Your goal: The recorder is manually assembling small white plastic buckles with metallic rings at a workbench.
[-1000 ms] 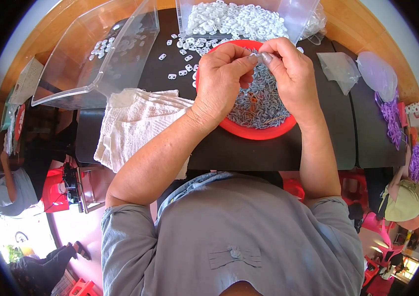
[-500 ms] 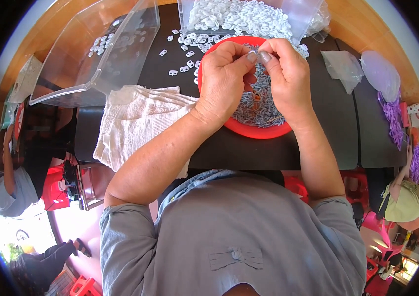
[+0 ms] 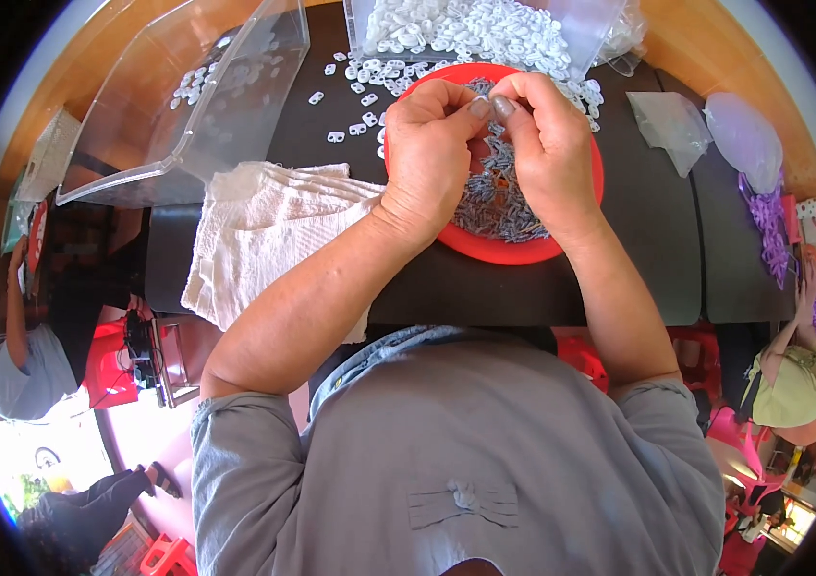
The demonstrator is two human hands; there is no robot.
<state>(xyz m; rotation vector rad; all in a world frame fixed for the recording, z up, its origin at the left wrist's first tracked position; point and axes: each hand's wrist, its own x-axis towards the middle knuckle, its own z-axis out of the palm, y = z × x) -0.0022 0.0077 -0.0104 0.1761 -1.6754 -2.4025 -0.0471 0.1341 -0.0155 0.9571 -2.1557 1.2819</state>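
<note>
"Black tabletop (image 3: 523,296) first: what is set out on it?"

"At the far side, a clear box (image 3: 581,43) is filled with white pieces (image 3: 465,34), and more are scattered near it. To the left, a large clear bin (image 3: 249,130) is seen, with a pale cloth (image 3: 268,235) laid just below it. Plastic bags (image 3: 669,130) are spread to the right."

"And the middle?"

"A red bowl (image 3: 509,252) is placed there, filled with small grey pieces (image 3: 499,206); something orange is seen among them."

"How are the hands held?"

"Both are raised above the bowl, nearly meeting. The left hand (image 3: 430,158) is closed in a pinch, and the right hand (image 3: 552,154) likewise. Between their fingertips a small white piece (image 3: 484,98) is gripped, over the bowl's far part."

"Can its shape be told?"

"It cannot; most of it is hidden by the fingers."
</note>
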